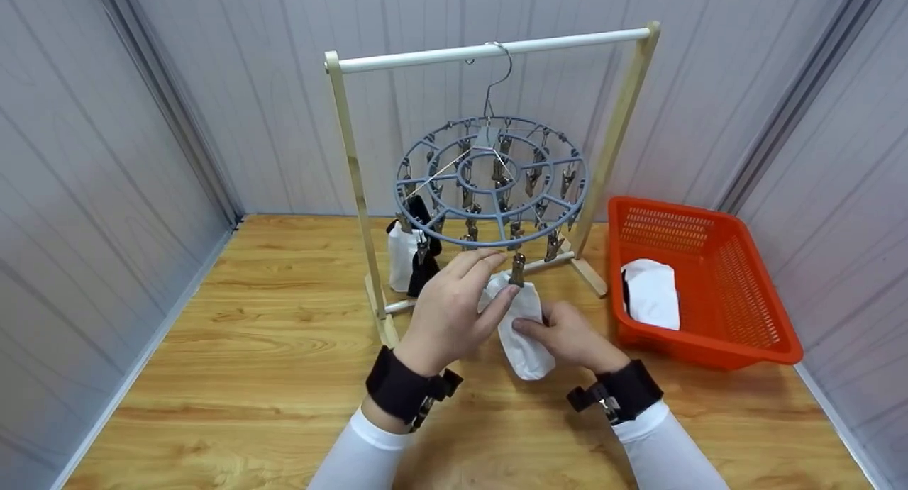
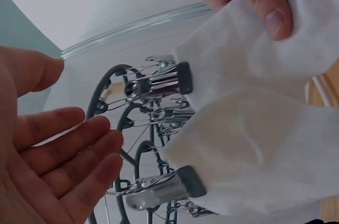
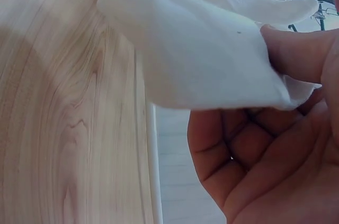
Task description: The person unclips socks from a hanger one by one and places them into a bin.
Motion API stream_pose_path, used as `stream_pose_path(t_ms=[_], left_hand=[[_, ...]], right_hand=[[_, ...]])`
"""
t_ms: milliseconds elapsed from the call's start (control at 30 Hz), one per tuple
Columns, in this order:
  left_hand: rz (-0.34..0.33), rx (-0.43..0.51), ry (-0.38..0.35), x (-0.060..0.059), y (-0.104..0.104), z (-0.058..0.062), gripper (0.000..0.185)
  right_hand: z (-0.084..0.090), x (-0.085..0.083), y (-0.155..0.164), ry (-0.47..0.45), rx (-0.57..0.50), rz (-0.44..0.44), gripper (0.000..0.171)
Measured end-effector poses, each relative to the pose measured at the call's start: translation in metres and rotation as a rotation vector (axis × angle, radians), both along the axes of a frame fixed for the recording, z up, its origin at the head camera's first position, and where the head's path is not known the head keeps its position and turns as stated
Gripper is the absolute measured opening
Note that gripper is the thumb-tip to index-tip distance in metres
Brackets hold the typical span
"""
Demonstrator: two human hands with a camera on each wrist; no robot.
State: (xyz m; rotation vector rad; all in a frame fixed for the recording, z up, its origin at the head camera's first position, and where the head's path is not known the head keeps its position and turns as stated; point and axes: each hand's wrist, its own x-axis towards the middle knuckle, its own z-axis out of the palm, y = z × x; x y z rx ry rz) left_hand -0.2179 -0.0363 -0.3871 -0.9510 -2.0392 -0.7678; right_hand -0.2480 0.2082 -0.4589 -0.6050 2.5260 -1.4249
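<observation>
A white sock [image 1: 525,334] hangs from a metal clip [image 1: 518,269] at the front of the round grey clip hanger [image 1: 454,236]. My right hand [image 1: 567,334] pinches this sock between thumb and fingers, below the clip. In the left wrist view, a second white sock [image 2: 249,150] hangs beside it from another clip [image 2: 164,189]. My left hand [image 1: 457,305] is beside the clips, its fingers extended and holding nothing. In the right wrist view, the thumb [image 3: 296,54] presses on the white fabric [image 3: 196,49], with the other fingers beneath it.
The hanger hooks over the white bar [image 1: 425,59] of a wooden-legged rack. Black and white socks [image 1: 404,259] hang at its left side, and several bare clips dangle around the rings. To the right, an orange basket [image 1: 738,355] contains a folded white item [image 1: 652,295] with a black edge.
</observation>
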Motion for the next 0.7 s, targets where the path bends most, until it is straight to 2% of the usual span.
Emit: stream_pose_path(t_ms=[233, 400, 533, 700], left_hand=[[0.017, -0.024, -0.174, 0.001, 0.010, -0.010, 0.056], [-0.006, 0.003, -0.297, 0.001, 0.016, -0.015, 0.065], [-0.027, 0.037, -0.358, -0.001, 0.019, -0.018, 0.068], [-0.064, 0.086, -0.425, -0.003, 0.020, -0.018, 0.068]], right_hand=[[0.001, 0.001, -0.002, 0.030, 0.033, 0.021, 0.029], [0.003, 0.004, -0.003, 0.057, 0.070, 0.037, 0.030], [0.005, 0.006, -0.004, 0.074, 0.078, 0.047, 0.031], [0.006, 0.007, -0.005, 0.048, 0.062, 0.050, 0.031]])
